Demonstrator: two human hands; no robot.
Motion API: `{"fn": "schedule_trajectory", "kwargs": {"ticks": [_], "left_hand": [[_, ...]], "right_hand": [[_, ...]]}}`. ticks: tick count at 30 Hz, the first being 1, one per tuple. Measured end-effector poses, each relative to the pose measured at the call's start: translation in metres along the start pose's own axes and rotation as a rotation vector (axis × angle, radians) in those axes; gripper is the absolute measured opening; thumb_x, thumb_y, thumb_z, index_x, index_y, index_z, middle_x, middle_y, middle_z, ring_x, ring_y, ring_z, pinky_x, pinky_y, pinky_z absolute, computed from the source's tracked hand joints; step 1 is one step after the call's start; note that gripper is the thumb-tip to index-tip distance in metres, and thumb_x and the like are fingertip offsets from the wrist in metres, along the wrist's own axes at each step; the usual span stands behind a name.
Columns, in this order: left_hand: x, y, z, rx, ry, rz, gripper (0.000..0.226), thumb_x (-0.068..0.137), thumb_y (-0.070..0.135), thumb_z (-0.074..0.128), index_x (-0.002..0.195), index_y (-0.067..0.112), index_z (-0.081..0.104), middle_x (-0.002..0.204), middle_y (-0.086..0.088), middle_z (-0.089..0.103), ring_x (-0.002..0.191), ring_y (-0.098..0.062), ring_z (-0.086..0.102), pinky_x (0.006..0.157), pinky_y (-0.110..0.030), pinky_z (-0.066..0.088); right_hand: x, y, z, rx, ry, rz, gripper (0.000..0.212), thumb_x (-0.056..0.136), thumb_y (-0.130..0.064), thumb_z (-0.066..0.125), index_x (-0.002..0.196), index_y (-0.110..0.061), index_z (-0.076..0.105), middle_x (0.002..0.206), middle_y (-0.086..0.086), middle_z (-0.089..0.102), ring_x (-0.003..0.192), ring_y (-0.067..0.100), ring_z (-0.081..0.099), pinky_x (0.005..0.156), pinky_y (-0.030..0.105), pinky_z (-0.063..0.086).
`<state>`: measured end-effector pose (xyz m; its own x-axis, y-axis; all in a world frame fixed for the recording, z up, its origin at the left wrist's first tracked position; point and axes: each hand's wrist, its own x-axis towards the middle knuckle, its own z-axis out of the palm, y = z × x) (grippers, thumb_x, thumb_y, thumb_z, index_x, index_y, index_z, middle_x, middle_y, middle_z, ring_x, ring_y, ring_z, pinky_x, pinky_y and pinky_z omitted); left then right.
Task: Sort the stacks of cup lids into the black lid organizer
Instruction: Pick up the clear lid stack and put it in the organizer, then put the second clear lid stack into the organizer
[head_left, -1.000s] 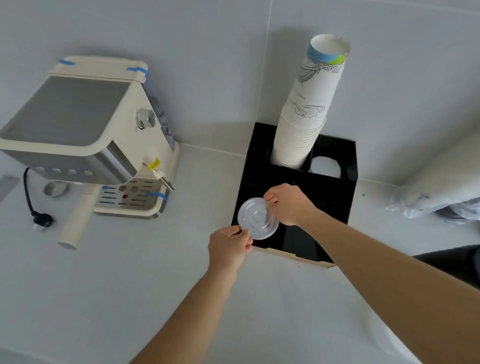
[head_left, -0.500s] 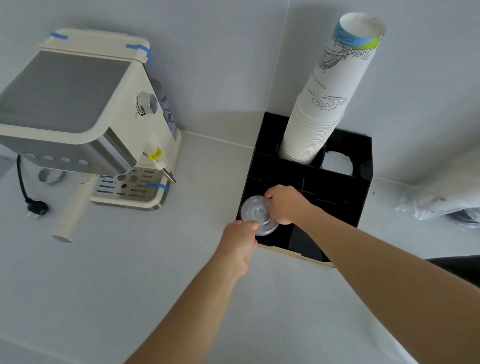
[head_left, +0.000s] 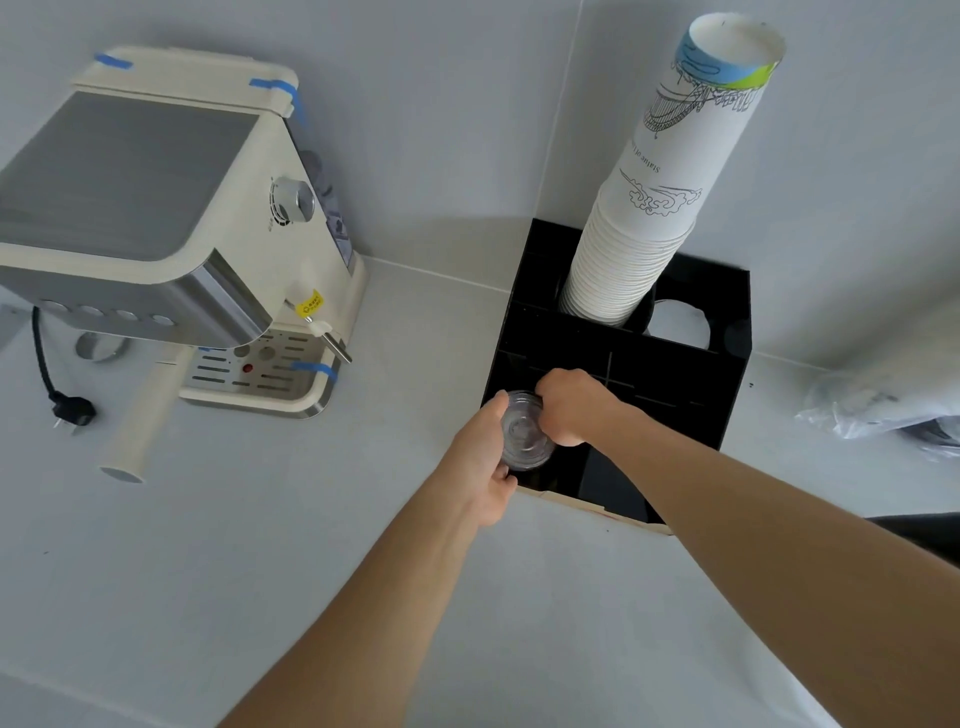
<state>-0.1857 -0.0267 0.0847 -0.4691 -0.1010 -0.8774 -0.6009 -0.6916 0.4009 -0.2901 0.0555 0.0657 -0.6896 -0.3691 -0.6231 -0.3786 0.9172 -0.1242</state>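
Observation:
The black lid organizer (head_left: 675, 384) stands in the corner of the white counter. A stack of clear plastic cup lids (head_left: 523, 439) sits low in its front left compartment, held between both hands. My left hand (head_left: 485, 457) grips the stack's left side from the front. My right hand (head_left: 571, 405) presses on its right and top edge, fingers curled over it. The bottom of the stack is hidden inside the compartment. The front right compartment (head_left: 613, 488) looks dark; its content cannot be made out.
A tall stack of paper cups (head_left: 660, 197) leans out of the organizer's back left hole; a round opening (head_left: 678, 322) lies beside it. A cream espresso machine (head_left: 171, 234) stands left, with its portafilter handle (head_left: 137, 421) and plug (head_left: 72, 410). Plastic bags (head_left: 883, 405) lie right.
Both hands have carried the lid stack forward and down, from above the organizer's front edge into its front left compartment. The head camera has shifted slightly closer.

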Motion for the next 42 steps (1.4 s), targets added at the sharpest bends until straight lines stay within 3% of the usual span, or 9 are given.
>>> {"fn": "schedule_trajectory", "kwargs": {"ticks": [3,10,15,19,22,24,28,33,42], "left_hand": [[-0.004,0.003,0.0,-0.021,0.015,-0.01,0.071,0.091,0.049,0.058,0.149,0.017,0.035,0.158,-0.013,0.03,0.146,-0.028,0.03,0.118,-0.041,0.029],[-0.014,0.003,-0.008,-0.032,-0.023,0.002,0.07,0.093,0.046,0.056,0.147,0.007,0.036,0.154,-0.018,0.036,0.144,-0.03,0.033,0.117,-0.041,0.032],[-0.014,-0.002,-0.022,-0.008,-0.047,0.044,0.061,0.094,0.043,0.056,0.141,0.005,0.045,0.144,-0.017,0.05,0.134,-0.028,0.047,0.109,-0.042,0.041],[-0.021,-0.01,-0.034,0.0,-0.052,0.114,0.049,0.096,0.038,0.053,0.131,0.003,0.056,0.127,-0.013,0.064,0.118,-0.024,0.061,0.1,-0.04,0.049],[-0.034,-0.016,-0.041,-0.022,-0.112,0.155,0.039,0.099,0.032,0.05,0.123,0.003,0.063,0.118,-0.012,0.07,0.109,-0.023,0.066,0.095,-0.038,0.051],[-0.045,-0.019,-0.043,-0.012,-0.119,0.184,0.033,0.097,0.029,0.053,0.113,0.004,0.068,0.111,-0.013,0.073,0.101,-0.024,0.069,0.089,-0.036,0.053],[-0.067,-0.026,-0.043,0.014,-0.121,0.24,0.026,0.095,0.025,0.056,0.101,0.005,0.072,0.099,-0.012,0.074,0.087,-0.024,0.069,0.078,-0.034,0.053],[-0.091,-0.041,-0.038,0.074,-0.164,0.293,0.024,0.094,0.025,0.056,0.099,0.006,0.072,0.087,-0.008,0.077,0.082,-0.022,0.069,0.077,-0.034,0.053],[-0.11,-0.085,-0.006,0.182,-0.218,0.278,0.027,0.094,0.028,0.057,0.1,0.007,0.073,0.092,-0.01,0.076,0.084,-0.022,0.069,0.076,-0.034,0.053]], "right_hand": [[-0.003,0.001,-0.003,0.06,-0.006,0.02,0.037,0.091,-0.003,0.049,0.126,-0.003,0.06,0.123,0.016,0.066,0.103,0.029,0.066,0.083,0.035,0.059],[-0.011,0.006,-0.012,0.258,-0.007,0.028,0.043,0.095,-0.011,0.046,0.135,-0.001,0.058,0.14,0.015,0.059,0.128,0.03,0.057,0.105,0.038,0.05],[-0.023,0.015,-0.014,0.498,0.013,0.021,0.031,0.094,-0.012,0.051,0.114,0.0,0.071,0.119,0.022,0.069,0.113,0.039,0.064,0.096,0.042,0.053],[-0.049,0.028,-0.009,0.794,0.084,0.025,0.022,0.094,-0.01,0.057,0.107,-0.001,0.072,0.115,0.025,0.072,0.113,0.043,0.065,0.099,0.051,0.054],[-0.074,0.036,-0.008,1.022,0.101,0.018,0.013,0.096,-0.012,0.059,0.101,-0.014,0.071,0.116,0.015,0.072,0.111,0.031,0.068,0.093,0.038,0.058],[-0.092,0.043,-0.007,1.144,0.107,0.012,0.011,0.098,-0.016,0.06,0.104,-0.017,0.069,0.118,0.011,0.071,0.108,0.024,0.069,0.089,0.031,0.058],[-0.13,0.056,-0.002,1.362,0.145,0.005,0.028,0.1,-0.023,0.058,0.124,-0.011,0.066,0.117,0.008,0.073,0.106,0.023,0.072,0.095,0.038,0.058],[-0.182,0.076,0.014,1.557,0.238,-0.027,0.021,0.099,-0.024,0.059,0.114,-0.013,0.07,0.112,0.007,0.076,0.104,0.024,0.074,0.092,0.038,0.058],[-0.266,0.15,0.062,1.747,0.522,-0.012,0.024,0.086,-0.027,0.069,0.098,-0.008,0.076,0.102,0.021,0.077,0.083,0.026,0.075,0.078,0.036,0.06]]}}
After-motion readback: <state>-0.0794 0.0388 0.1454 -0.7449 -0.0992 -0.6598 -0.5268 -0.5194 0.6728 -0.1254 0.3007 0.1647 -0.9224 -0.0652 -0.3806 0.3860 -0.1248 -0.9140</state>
